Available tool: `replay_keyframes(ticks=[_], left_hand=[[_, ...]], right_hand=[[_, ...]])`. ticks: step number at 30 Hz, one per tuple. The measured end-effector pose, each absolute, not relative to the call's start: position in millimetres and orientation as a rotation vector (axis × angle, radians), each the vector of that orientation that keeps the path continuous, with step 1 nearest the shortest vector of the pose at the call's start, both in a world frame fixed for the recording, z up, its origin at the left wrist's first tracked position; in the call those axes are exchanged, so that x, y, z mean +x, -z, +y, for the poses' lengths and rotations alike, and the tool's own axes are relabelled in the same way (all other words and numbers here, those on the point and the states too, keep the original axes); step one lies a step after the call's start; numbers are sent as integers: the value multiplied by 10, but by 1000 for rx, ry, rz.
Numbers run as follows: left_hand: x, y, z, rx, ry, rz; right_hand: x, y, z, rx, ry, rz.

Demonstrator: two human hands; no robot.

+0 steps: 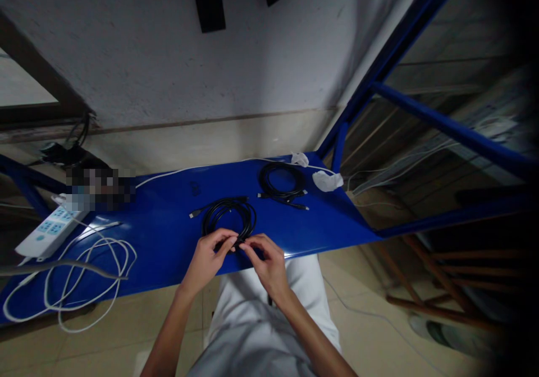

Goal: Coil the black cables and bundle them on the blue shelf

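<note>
A coiled black USB cable [229,211] lies on the blue table [164,225] right in front of me. My left hand [215,252] pinches the near side of this coil. From the right, my right hand [266,256] pinches at the same spot, its fingertips almost meeting the left ones. What exactly lies between the fingertips is too small to tell. One USB plug [195,214] sticks out to the left of the coil. Farther back to the right rests a second black cable coil [281,179], with its plugs pointing toward me.
A white power strip [53,228] and a loosely looped white cord [90,248] lie at the left end. Two crumpled white pieces [327,181] sit at the back right. Blue metal frame bars [357,102] rise on the right, beside a wooden chair [442,287].
</note>
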State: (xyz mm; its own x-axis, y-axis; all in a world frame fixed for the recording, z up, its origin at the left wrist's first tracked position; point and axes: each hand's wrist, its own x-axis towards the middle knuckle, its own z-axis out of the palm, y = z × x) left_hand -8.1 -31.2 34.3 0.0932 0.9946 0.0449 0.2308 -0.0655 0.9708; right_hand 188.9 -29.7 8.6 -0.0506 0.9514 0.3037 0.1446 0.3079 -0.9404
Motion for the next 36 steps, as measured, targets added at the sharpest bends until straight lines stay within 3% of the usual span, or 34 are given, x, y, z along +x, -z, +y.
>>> replay_keyframes(ticks=[9, 25, 36], left_hand=[[-76, -385, -285, 1361, -1063, 1276], [-84, -375, -248, 1375, -941, 1225], [-77, -430, -255, 1328, -943, 1170]], right_hand=[[1892, -90, -259, -1043, -981, -1440], [1885, -67, -314, -1064, -1510, -1174], [1823, -142, -239, -1052, -1605, -985]])
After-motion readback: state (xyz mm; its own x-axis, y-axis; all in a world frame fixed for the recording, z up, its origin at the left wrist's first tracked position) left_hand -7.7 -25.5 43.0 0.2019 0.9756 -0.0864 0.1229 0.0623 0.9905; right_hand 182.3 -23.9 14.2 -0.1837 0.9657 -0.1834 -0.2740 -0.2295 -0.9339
